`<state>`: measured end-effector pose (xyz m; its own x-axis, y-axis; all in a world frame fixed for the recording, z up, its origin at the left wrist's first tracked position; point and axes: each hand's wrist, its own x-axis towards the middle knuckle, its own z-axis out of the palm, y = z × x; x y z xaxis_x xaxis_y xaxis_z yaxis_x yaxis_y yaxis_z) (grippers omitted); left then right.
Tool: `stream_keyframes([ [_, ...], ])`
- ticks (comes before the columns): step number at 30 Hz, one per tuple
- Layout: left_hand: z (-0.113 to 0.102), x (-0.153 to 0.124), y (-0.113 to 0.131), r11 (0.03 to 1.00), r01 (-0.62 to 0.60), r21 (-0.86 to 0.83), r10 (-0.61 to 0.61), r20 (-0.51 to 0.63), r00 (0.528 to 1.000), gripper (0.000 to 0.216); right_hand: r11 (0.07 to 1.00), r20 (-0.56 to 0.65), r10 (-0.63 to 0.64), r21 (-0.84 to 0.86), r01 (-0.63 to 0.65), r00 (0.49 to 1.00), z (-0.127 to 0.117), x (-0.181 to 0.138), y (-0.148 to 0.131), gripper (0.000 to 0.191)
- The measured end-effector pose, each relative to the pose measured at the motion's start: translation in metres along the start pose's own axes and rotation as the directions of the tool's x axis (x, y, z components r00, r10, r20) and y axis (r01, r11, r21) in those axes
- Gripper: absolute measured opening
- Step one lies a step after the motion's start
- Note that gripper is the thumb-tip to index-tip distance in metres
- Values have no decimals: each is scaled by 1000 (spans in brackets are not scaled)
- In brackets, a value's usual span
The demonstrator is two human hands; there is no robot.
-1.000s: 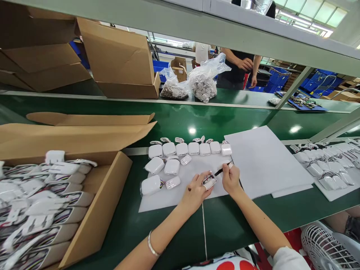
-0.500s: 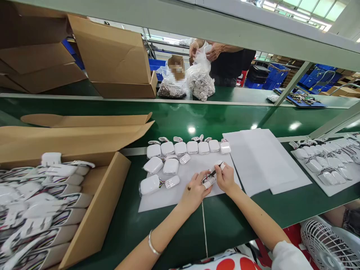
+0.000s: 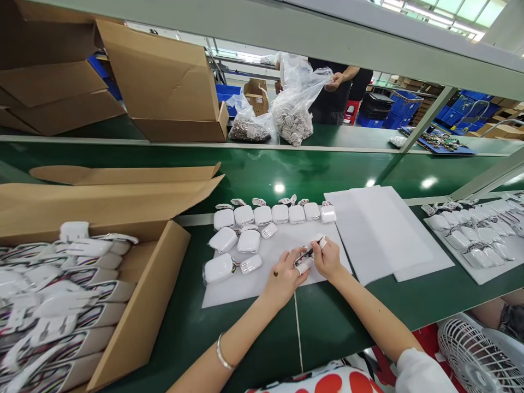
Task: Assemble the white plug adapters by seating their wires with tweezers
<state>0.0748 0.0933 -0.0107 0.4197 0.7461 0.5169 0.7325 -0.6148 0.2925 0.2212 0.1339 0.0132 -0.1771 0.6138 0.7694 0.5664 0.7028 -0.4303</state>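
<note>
My left hand (image 3: 283, 275) is closed around a small white plastic casing (image 3: 303, 265) with thin wires and dark parts at its top. Right beside it, my right hand (image 3: 328, 260) pinches a white piece (image 3: 322, 242), and a dark strand runs from there toward the casing. The fingers hide much of both parts. On the white sheet (image 3: 256, 289) under my hands, several rounded white units (image 3: 218, 268) lie in rows, some with a smaller wired white piece (image 3: 251, 264) beside them.
An open cardboard box (image 3: 153, 295) full of wired white units stands at left. More white sheets (image 3: 380, 234) and a loaded tray (image 3: 483, 278) lie to the right. Across the bench, a co-worker's hand (image 3: 336, 82) holds a clear plastic bag (image 3: 292, 109) of white parts. A fan (image 3: 470, 349) stands lower right.
My hands stay almost in the same place, still on the same parts. Across the bench, the co-worker's hand has pulled the bag's top out to the right, opening it wider.
</note>
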Motion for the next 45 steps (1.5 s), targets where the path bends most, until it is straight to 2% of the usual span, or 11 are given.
stream_keyframes([
  [8, 3, -2, -1, 1000, -5, -14, 5, -19, 1000, 13, 1000, 14, -16, -15, 16, 1000, 4, -6, 3, 37],
  [15, 3, -2, 0, 994, -96, -52, 83, -207, 975, 14, 999, -35, 50, -17, -51, 998, 7, -13, 3, 37],
  [19, 4, -2, 1, 991, -122, -54, 102, -290, 952, 12, 998, -74, 52, -25, -54, 996, 0, -9, 2, 39],
  [24, 4, -3, 1, 993, -85, -83, 60, -272, 961, 10, 999, -125, 27, -27, -31, 992, -9, -5, 1, 36],
  [30, 3, -3, 1, 994, -70, -88, 44, -268, 962, 8, 1000, -73, -23, -13, 22, 997, 6, -13, 4, 39],
  [39, 5, -3, 2, 994, -103, -43, 88, -270, 959, 10, 992, -25, 93, -85, -95, 995, 8, -16, -1, 39],
  [42, 6, -5, 2, 994, -93, -50, 76, -272, 959, 10, 992, -16, 58, -109, -60, 998, 8, -15, -3, 40],
  [45, 6, -7, 2, 992, -106, -72, 82, -276, 958, 10, 994, -31, -29, -109, 26, 999, 6, -18, -3, 41],
])
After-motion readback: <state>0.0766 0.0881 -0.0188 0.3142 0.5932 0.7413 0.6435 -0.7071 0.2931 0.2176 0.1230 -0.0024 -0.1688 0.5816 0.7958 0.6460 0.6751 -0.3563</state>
